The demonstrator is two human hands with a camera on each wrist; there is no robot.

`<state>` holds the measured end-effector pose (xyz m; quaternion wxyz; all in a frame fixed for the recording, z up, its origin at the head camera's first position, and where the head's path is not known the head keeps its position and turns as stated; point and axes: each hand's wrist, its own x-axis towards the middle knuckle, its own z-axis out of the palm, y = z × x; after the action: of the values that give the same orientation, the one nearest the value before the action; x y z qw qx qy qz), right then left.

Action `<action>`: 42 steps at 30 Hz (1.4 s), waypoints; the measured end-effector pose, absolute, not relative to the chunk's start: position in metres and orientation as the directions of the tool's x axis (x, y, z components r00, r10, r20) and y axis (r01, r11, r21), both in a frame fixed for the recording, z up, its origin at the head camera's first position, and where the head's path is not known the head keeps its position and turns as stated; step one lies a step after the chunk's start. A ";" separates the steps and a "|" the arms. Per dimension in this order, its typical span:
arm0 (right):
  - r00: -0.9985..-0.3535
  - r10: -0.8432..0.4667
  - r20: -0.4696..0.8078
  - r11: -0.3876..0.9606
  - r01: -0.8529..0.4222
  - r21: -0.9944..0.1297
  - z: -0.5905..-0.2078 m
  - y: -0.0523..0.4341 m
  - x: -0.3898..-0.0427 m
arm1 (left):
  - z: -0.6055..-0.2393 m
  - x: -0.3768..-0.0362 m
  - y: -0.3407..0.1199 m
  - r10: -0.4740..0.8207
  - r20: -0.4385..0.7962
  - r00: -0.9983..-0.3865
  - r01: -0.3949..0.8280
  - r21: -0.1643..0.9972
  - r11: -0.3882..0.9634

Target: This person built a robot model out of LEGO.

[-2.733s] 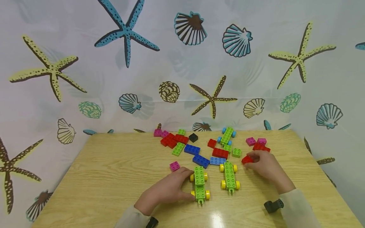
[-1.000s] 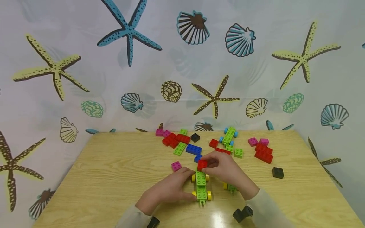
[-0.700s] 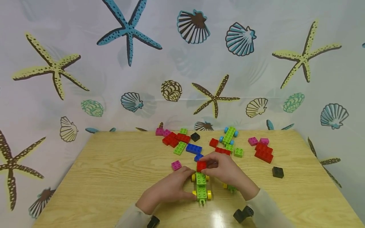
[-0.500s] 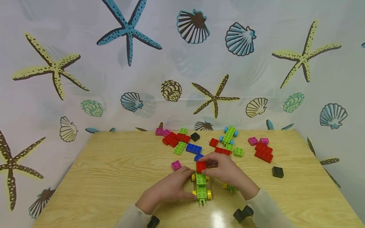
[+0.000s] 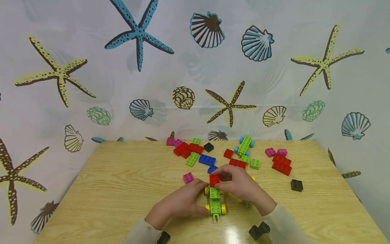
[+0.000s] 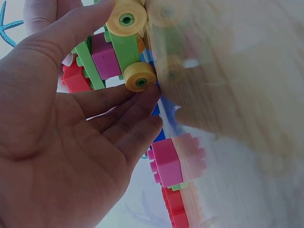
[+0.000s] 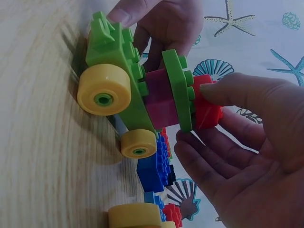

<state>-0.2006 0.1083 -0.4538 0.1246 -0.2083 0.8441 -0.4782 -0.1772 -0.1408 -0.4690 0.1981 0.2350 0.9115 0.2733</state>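
A green wheeled car (image 5: 215, 203) with yellow wheels stands near the table's front middle. My left hand (image 5: 203, 197) grips its left side, thumb near the rear wheel and fingers at the front one. In the left wrist view my fingertips (image 6: 142, 97) touch a yellow wheel (image 6: 139, 76). My right hand (image 5: 221, 181) pinches a red brick (image 5: 213, 179) and holds it on the car's far end. The right wrist view shows the red brick (image 7: 208, 111) against a green plate (image 7: 178, 90), which sits on a magenta brick (image 7: 159, 97) on the car.
A second yellow-wheeled green car (image 5: 246, 202) lies mostly hidden under my right wrist. Loose bricks are scattered behind: a magenta brick (image 5: 188, 177), blue bricks (image 5: 207, 159), a red stack (image 5: 281, 164), a black brick (image 5: 296, 185) and a blue-wheeled car (image 5: 244, 145). A patterned curtain backs the wooden table (image 5: 106, 189).
My right hand brought the red brick from the right side to the car's far end and lowered it a little onto the car. The left hand has stayed on the car.
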 end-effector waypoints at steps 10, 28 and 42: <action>-0.863 -0.506 -0.002 0.428 -0.249 -0.869 -0.456 0.111 -0.202 | -0.468 -0.177 -0.139 0.536 -0.232 -0.812 0.324 0.585 0.743; -0.878 -0.478 -0.015 0.367 -0.185 -0.912 -0.460 0.112 -0.205 | -0.468 -0.177 -0.140 0.542 -0.220 -0.811 0.331 0.592 0.735; -0.879 -0.476 -0.027 0.333 -0.152 -0.931 -0.466 0.112 -0.207 | -0.470 -0.178 -0.140 0.540 -0.230 -0.810 0.331 0.581 0.744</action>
<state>-0.2074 0.1123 -0.4658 0.1493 -0.1956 0.8026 -0.5434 -0.1779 -0.1398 -0.4699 0.1958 0.2383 0.9130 0.2669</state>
